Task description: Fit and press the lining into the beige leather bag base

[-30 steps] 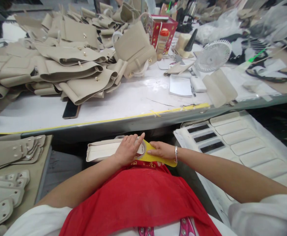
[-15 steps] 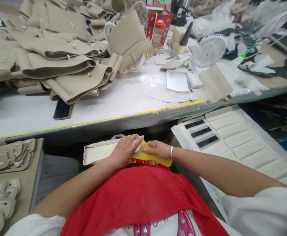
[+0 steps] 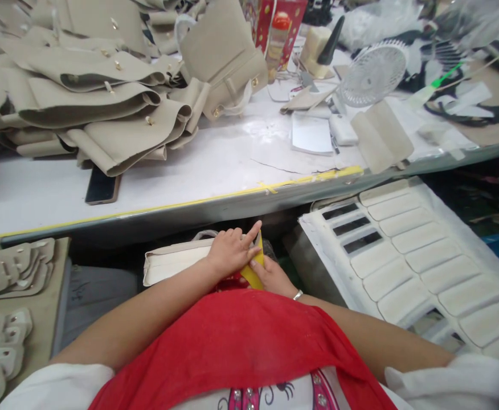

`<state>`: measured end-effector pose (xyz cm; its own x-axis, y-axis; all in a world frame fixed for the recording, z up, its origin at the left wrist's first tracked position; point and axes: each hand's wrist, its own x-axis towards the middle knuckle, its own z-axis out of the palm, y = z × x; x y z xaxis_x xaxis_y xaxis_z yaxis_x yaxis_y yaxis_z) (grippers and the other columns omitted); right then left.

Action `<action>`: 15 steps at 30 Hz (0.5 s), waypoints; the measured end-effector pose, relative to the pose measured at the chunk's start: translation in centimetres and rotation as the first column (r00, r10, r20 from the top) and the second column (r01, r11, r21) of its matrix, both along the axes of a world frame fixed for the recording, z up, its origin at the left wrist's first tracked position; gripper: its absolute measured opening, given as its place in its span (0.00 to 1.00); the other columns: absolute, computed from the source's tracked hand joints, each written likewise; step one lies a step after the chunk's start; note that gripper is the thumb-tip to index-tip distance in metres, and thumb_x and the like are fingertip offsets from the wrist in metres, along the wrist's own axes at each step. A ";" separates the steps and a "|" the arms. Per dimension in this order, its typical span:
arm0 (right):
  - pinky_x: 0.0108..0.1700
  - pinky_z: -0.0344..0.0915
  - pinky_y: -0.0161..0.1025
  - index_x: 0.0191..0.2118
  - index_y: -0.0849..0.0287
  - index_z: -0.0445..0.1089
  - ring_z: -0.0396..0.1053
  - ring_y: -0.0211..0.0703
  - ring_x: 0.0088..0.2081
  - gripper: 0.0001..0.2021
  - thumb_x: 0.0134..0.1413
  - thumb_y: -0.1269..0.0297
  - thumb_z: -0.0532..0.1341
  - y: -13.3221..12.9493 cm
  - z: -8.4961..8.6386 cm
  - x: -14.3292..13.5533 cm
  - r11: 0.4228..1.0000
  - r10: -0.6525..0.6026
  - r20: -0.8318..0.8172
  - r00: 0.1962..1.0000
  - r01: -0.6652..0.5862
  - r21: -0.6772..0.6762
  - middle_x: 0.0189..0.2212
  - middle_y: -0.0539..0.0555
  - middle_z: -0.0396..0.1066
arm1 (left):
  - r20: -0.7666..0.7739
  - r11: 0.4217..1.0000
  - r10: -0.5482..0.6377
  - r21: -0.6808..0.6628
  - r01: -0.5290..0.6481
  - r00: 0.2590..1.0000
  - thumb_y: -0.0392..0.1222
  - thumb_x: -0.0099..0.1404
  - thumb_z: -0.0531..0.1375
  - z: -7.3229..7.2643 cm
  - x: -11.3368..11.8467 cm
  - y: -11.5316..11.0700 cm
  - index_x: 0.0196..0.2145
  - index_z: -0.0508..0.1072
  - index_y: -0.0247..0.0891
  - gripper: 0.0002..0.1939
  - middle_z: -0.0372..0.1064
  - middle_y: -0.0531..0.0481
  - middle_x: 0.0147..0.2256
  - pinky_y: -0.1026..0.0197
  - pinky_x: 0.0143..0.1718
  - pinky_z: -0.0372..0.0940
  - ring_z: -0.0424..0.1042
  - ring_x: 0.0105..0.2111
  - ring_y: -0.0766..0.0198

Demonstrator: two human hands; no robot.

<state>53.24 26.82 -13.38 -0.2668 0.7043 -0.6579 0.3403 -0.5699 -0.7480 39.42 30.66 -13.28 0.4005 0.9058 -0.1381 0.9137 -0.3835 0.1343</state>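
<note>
On my lap, below the table edge, lies a cream handbag body (image 3: 176, 263) with its pale side up and a thin handle loop (image 3: 205, 234) at the back. My left hand (image 3: 234, 250) grips its right end, index finger stretched out and the other fingers curled over it. Beside it my right hand (image 3: 275, 278), wearing a bracelet, is closed on a folded yellow sheet (image 3: 253, 277). The sheet presses against the bag's end, next to my left fingers. My left hand hides that end of the bag.
A table (image 3: 215, 171) with a yellow-taped edge carries piled beige bag parts (image 3: 117, 122), a phone (image 3: 103, 187), a white fan (image 3: 375, 74) and a notepad (image 3: 311, 134). At right stands a board of cream flaps (image 3: 441, 259); at left, strap pieces (image 3: 5, 267).
My right hand has moved left and inward with the yellow sheet, and less of the sheet shows. My left index finger now points further up and right. The view has shifted slightly.
</note>
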 end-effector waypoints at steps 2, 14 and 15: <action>0.27 0.66 0.36 0.40 0.58 0.56 0.70 0.39 0.24 0.09 0.57 0.59 0.49 0.3 0.2 0.0 0.996 -0.050 -0.096 0.994 0.042 -0.082 0.25 0.51 0.71 | 0.004 1.000 0.016 -0.020 -0.016 1.000 0.57 0.65 0.41 0.1 0.2 0.4 0.62 0.38 0.44 0.32 0.66 0.43 0.36 0.59 0.33 0.55 0.66 0.34 0.56; 0.17 0.63 0.34 0.37 0.57 0.53 0.68 0.40 0.18 0.14 0.54 0.52 0.52 0.9 3.5 4.5 0.974 0.111 0.213 0.971 -0.149 0.171 0.24 0.50 0.68 | 0.499 0.920 0.364 -0.059 -0.389 0.786 0.58 0.65 0.42 1.9 -8.1 -2.2 0.56 0.60 0.37 0.30 0.69 0.42 0.44 0.56 0.47 0.58 0.67 0.46 0.55; 0.17 0.62 0.34 0.37 0.57 0.53 0.68 0.40 0.17 0.15 0.54 0.50 0.51 1.0 4.0 5.1 0.958 0.112 0.299 0.948 -0.183 0.221 0.25 0.50 0.68 | 0.597 0.872 0.398 -0.010 -0.490 0.696 0.58 0.65 0.42 1.6 -10.7 -3.3 0.53 0.63 0.37 0.29 0.68 0.43 0.46 0.56 0.51 0.56 0.65 0.48 0.56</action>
<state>58.39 27.77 -9.39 -0.2094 0.8188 -0.5346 0.6222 -0.3102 -0.7188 28.76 27.40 -11.63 -0.0921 0.9886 0.1190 0.7536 -0.0089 0.6573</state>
